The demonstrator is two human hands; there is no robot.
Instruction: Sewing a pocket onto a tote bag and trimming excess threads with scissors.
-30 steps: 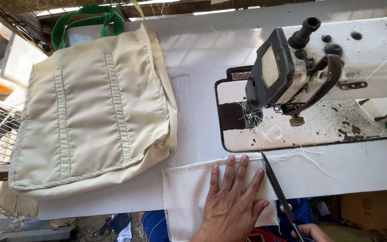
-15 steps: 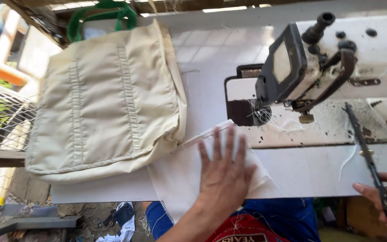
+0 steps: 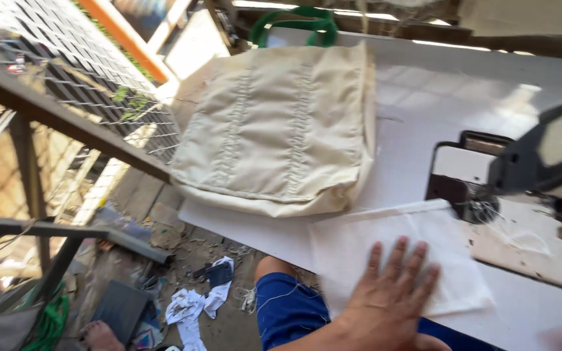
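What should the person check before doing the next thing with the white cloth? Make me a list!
1. Left hand flat on the white cloth, fingers spread: ok.
2. Cloth lying smooth on the table: ok, mostly flat.
3. Cloth edge near the sewing machine: ok.
4. Cream bag off the cloth: cannot tell; their edges meet.
5. Right hand: cannot tell, only a blur at the bottom right corner.
6. Scissors within reach: cannot tell, not seen.

White bench, cream tote bag with green handles at its left edge, white cloth piece near front, sewing machine at right
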